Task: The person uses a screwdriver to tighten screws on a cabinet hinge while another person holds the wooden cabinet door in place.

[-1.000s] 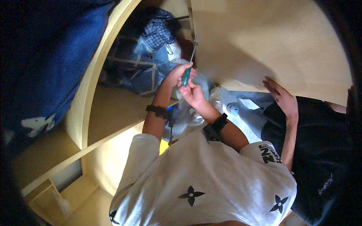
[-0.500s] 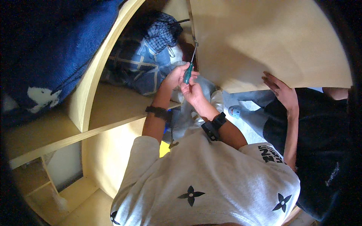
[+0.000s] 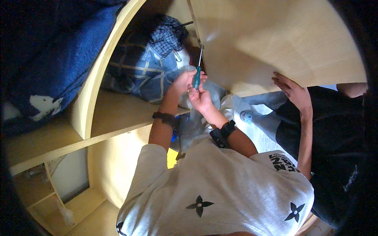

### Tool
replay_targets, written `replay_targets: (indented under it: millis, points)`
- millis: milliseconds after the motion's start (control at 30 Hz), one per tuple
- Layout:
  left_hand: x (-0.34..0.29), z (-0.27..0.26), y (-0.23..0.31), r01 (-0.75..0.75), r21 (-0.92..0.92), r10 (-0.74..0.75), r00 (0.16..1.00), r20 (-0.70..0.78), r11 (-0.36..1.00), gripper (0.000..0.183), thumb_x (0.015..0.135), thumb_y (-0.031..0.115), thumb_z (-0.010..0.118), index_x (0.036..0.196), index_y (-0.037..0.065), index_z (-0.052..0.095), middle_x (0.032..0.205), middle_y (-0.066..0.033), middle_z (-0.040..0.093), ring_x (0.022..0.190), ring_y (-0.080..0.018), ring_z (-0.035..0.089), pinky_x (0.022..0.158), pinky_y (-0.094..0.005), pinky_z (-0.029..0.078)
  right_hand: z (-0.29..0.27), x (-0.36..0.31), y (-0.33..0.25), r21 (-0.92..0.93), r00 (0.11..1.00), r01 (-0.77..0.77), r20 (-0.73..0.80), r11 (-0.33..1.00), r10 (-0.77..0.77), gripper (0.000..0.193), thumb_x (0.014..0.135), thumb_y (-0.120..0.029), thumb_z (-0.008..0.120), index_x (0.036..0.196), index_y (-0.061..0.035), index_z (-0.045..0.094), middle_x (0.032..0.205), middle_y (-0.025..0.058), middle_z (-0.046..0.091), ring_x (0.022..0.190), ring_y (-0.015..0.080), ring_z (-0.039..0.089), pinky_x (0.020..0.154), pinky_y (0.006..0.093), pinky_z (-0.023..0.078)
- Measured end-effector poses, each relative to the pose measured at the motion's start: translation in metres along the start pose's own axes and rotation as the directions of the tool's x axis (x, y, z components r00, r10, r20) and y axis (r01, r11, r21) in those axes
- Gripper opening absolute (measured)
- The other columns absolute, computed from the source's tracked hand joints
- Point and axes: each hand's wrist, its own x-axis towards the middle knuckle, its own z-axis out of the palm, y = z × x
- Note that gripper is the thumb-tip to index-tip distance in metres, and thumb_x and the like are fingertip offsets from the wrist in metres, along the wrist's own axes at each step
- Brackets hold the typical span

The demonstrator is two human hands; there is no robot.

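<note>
Their left hand (image 3: 183,81) has hold of a green-handled screwdriver (image 3: 196,80), with the right hand (image 3: 201,99) gripping the handle's butt end. Tip's up at the left edge of the wooden panel (image 3: 275,43).

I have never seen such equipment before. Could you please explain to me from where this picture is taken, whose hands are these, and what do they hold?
No machine works here, so there is no mechanical grip, only people. The camera is worn on one person's head and looks down, so the light shirt below is that person's own. Its wide lens bends straight edges. The left hand and right hand both hold a green screwdriver, its tip near a small fitting at the edge of a wooden panel; exact contact is too small to judge. At right, another person's hand lies against the panel's lower edge. Blue checked cloth seems to lie on the wooden shelf; dark blue fabric shows farther left.
</note>
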Motion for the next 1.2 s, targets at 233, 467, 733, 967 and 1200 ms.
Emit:
replay_targets:
  millis: [233, 467, 733, 967, 1200]
  points:
    - [0.005, -0.023, 0.001, 0.019, 0.234, 0.023, 0.984, -0.175, 0.972, 0.025, 0.09, 0.023, 0.052, 0.101, 0.001, 0.058, 0.096, -0.0109, 0.063, 0.085, -0.0192, 0.06, 0.078, -0.0293, 0.048, 0.019, 0.002, 0.016, -0.17, 0.974, -0.014, -0.226, 0.985, -0.025, 0.029, 0.096, -0.022, 0.04, 0.104, 0.0049, 0.048, 0.093, 0.0169, 0.054, 0.071, 0.0184, 0.052, 0.064, 0.0239, 0.048]
    - [-0.006, -0.018, 0.006, 0.151, -0.167, -0.122, 0.977, 0.172, 0.974, 0.028, 0.091, 0.022, 0.05, 0.106, -0.002, 0.053, 0.101, -0.0141, 0.061, 0.088, -0.0237, 0.061, 0.08, -0.0337, 0.05, -0.006, 0.004, 0.006, 0.088, 0.991, -0.116, 0.076, 0.989, 0.109, 0.028, 0.097, -0.016, 0.03, 0.111, 0.0048, 0.042, 0.092, 0.0176, 0.053, 0.064, 0.0167, 0.05, 0.055, 0.0215, 0.047]
    - [0.015, -0.022, -0.007, -0.081, 0.016, 0.082, 0.995, -0.06, 0.997, 0.016, 0.081, 0.016, 0.066, 0.081, 0.003, 0.057, 0.081, -0.0077, 0.061, 0.07, -0.0153, 0.058, 0.062, -0.0289, 0.049, 0.032, 0.0, 0.009, -0.131, 0.981, 0.056, -0.178, 0.99, -0.079, 0.019, 0.092, -0.015, 0.048, 0.098, 0.0025, 0.05, 0.088, 0.0132, 0.058, 0.074, 0.0168, 0.057, 0.067, 0.023, 0.051]
    - [0.004, 0.017, 0.028, -0.099, 0.241, 0.152, 0.965, -0.211, 0.965, 0.025, 0.077, 0.017, 0.069, 0.083, 0.003, 0.05, 0.071, -0.0082, 0.057, 0.056, -0.0176, 0.055, 0.048, -0.0303, 0.048, 0.039, 0.004, -0.014, -0.157, 0.997, 0.026, 0.07, 0.987, -0.015, 0.023, 0.093, -0.021, 0.047, 0.099, 0.0014, 0.052, 0.086, 0.0101, 0.06, 0.075, 0.0174, 0.058, 0.067, 0.0255, 0.051]
    - [0.042, 0.003, 0.026, -0.3, -0.087, 0.299, 0.954, -0.031, 0.95, 0.034, 0.092, 0.024, 0.047, 0.119, 0.006, 0.042, 0.093, -0.0137, 0.058, 0.073, -0.023, 0.06, 0.063, -0.0354, 0.053, 0.004, -0.021, 0.0, -0.348, 0.999, -0.004, -0.049, 0.937, -0.015, 0.021, 0.094, -0.022, 0.045, 0.098, -0.0013, 0.045, 0.088, 0.0126, 0.058, 0.077, 0.021, 0.058, 0.07, 0.0313, 0.051]
